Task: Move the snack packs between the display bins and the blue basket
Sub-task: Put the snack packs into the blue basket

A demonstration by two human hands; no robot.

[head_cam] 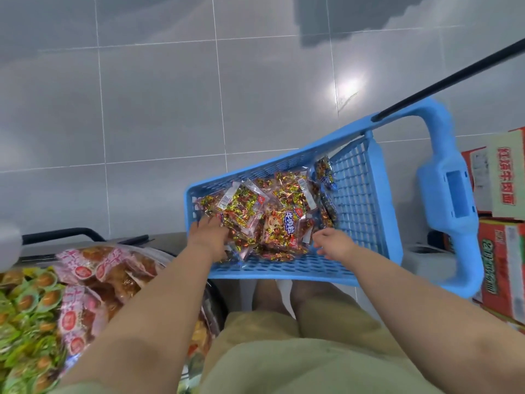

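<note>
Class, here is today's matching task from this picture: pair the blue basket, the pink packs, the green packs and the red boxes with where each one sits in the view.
Things:
1 blue basket
2 pink packs
3 green packs
4 red boxes

Places:
A far left edge of the view
B right edge, stacked one on another
C middle of the view
D lower left, just right of the green packs

Pairs: 1-C, 2-D, 3-A, 4-B
</note>
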